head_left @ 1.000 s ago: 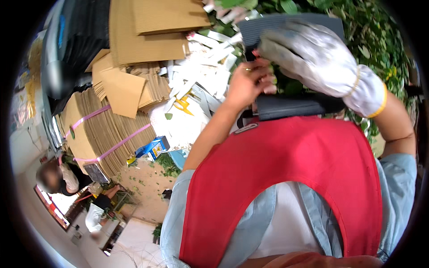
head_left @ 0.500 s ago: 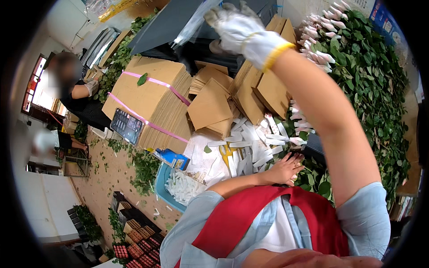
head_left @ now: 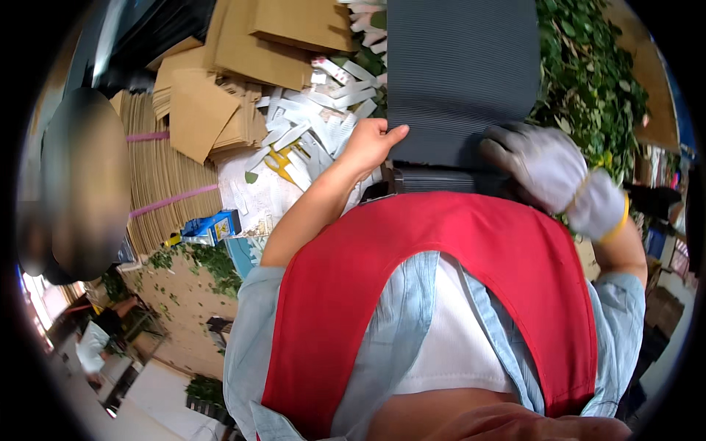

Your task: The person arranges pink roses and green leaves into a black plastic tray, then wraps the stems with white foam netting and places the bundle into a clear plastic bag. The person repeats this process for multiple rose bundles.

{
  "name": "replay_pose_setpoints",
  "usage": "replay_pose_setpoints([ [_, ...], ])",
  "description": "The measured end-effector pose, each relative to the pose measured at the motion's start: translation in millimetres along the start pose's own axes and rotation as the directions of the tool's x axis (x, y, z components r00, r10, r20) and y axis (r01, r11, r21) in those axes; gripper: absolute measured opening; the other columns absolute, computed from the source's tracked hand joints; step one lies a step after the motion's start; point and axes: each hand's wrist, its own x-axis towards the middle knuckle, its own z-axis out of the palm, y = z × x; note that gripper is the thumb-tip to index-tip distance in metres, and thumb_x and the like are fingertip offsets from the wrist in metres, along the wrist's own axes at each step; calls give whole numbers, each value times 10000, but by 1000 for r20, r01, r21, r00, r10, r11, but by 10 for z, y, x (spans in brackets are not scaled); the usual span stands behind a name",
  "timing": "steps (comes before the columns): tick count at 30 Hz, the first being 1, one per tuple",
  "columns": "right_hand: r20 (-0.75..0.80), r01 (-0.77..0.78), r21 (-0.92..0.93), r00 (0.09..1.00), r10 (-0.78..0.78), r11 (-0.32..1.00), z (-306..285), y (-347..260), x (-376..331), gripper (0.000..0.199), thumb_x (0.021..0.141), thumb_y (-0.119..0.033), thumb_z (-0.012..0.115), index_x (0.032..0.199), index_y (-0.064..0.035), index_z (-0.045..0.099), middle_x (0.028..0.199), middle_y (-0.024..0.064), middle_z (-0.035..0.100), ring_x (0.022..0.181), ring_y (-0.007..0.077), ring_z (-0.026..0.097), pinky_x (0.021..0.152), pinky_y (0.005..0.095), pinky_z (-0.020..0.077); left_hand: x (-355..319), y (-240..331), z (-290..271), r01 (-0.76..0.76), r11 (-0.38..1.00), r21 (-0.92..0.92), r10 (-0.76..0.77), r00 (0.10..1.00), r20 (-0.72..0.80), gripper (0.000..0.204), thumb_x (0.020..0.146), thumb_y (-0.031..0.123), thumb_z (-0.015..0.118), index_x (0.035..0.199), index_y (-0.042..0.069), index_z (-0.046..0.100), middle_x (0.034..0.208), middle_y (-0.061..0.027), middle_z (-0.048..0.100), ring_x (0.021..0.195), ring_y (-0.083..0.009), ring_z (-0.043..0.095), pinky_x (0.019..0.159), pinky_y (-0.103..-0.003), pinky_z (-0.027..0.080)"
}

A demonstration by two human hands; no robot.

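Note:
A dark grey corrugated sheet (head_left: 460, 62) lies in front of me, stretching away to the top edge of the view. At its near left corner my bare left hand (head_left: 371, 147) is closed, the thumb on top and the other fingers mostly hidden. My right hand (head_left: 537, 165), in a white glove with a yellow cuff, bends its fingers over the sheet's near right part; the fingertips are blurred. Below the sheet's near edge shows another dark ribbed piece (head_left: 441, 181), close to my red apron (head_left: 434, 213).
White strips (head_left: 316, 121) and yellow-handled scissors (head_left: 279, 162) lie to the left. Beyond are cardboard pieces (head_left: 198, 110) and a pink-strapped cardboard stack (head_left: 154, 158). A blue box (head_left: 213, 228) stands nearer. Leafy stems (head_left: 588, 88) heap up at right. A blurred person (head_left: 84, 184) is at far left.
My gloved right hand has come back from the black sheets at the far side to in front of me. A corrugated sheet now lies under both hands. The view has turned rightward.

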Motion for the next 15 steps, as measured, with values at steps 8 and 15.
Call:
replay_pose_setpoints([
  [8,-102,110,270,991,-85,957,1820,606,560,590,755,-130,611,1337,-65,536,1487,175,416,1397,393,365,1141,463,347,189,-91,68,-100,568,817,131,991,30,342,823,367,763,875,38,689,880,-164,681,795,-309,647,692,-421,504],
  [15,-262,373,267,916,-305,889,544,700,394,451,805,-142,611,1251,-77,610,1146,115,648,992,248,642,848,363,510,425,-248,303,-490,103,865,425,808,408,872,721,432,798,1442,112,426,1559,-99,327,1452,-310,267,1165,-583,213],
])
